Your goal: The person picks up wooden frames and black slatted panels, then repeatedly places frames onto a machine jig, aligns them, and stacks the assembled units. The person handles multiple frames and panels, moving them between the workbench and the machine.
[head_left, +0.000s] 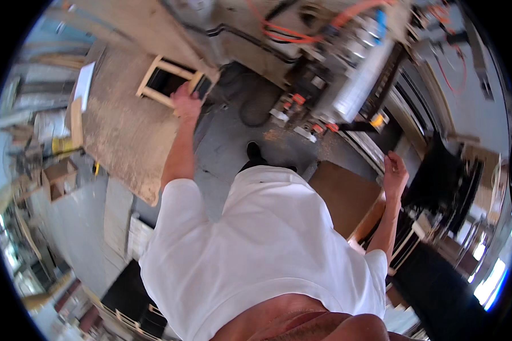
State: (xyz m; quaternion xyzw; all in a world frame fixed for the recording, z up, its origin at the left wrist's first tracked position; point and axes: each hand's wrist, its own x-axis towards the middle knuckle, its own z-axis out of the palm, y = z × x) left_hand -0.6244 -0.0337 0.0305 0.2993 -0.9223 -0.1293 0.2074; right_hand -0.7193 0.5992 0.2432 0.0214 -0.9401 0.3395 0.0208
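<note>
The small pale wooden frame [166, 81], a rectangle of light slats with a dark opening in its middle, lies on the sawdust-covered tabletop [119, 133] up ahead of me and to my left. My left hand [186, 100] sits at its near right corner, fingers curled down over the slat there, gripping the frame's edge; the frame stretches away from that hand toward the left. The tabletop is a rough brown board, dusted all over, with a pale wooden strip [77, 121] lying on it well to the left of the frame.

My right hand [393, 173] is far off on the other side, well apart from the frame, raised beside the dark machine [375, 74] with its orange cables [301, 34]. Its fingers are bent inward against something thin and dark, though I cannot tell what it is. Just below that hand lies a flat brown board [344, 196]. Between my arms the grey concrete floor [227, 142] shows, with my dark shoe [254, 151] on it and sawdust scattered near the machine's base.
</note>
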